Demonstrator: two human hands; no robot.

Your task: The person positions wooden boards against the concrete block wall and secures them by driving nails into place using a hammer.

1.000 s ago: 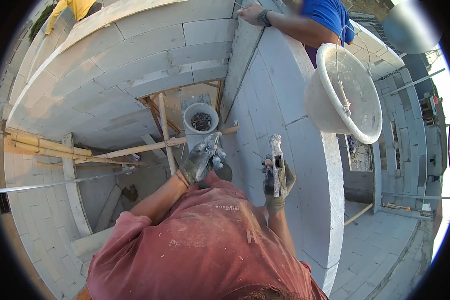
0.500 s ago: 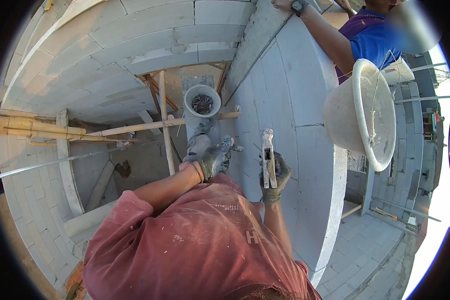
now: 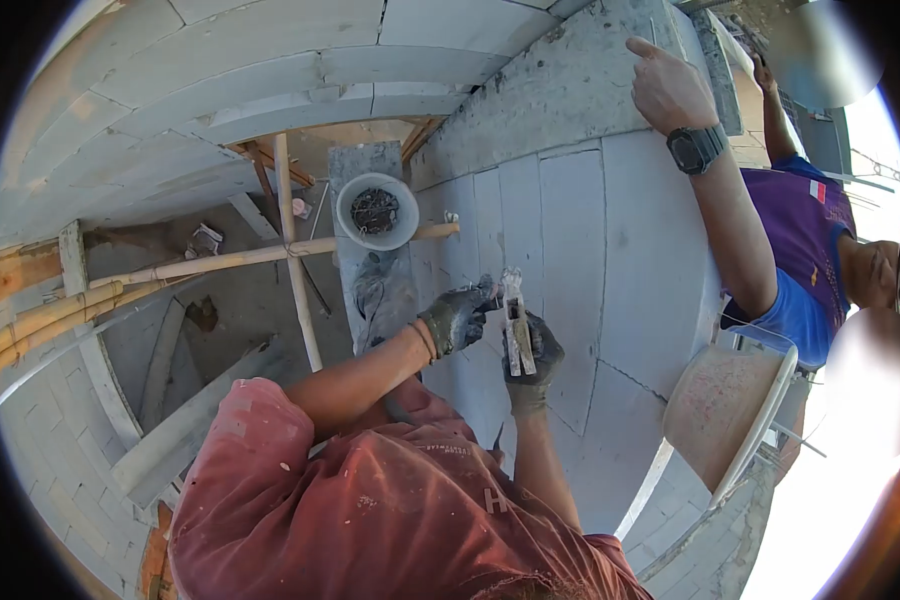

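My right hand (image 3: 536, 356), in a dark, dirty work glove, is closed around a hammer (image 3: 516, 325). The pale, mortar-smeared hammer head faces up toward me. My left hand (image 3: 457, 318), gloved too, is just left of the hammer, its fingers curled together close to the head. Whatever those fingers hold is too small to make out. Both hands are in front of the pale block wall (image 3: 570, 250). Beyond them a white bucket (image 3: 402, 232) with dark, thin pieces inside stands on a grey plank (image 3: 362, 158).
Bamboo poles (image 3: 220, 262) cross at the left, beside the bucket. A co-worker (image 3: 785, 215) in a purple and blue shirt leans at the wall's right side, an arm (image 3: 735, 210) stretched over its top. A large pale tub (image 3: 725, 405) hangs by the wall's right edge.
My left hand has moved right and closer to the hammer. The view has shifted. The co-worker's arm now reaches further over the wall, and the tub appears lower.
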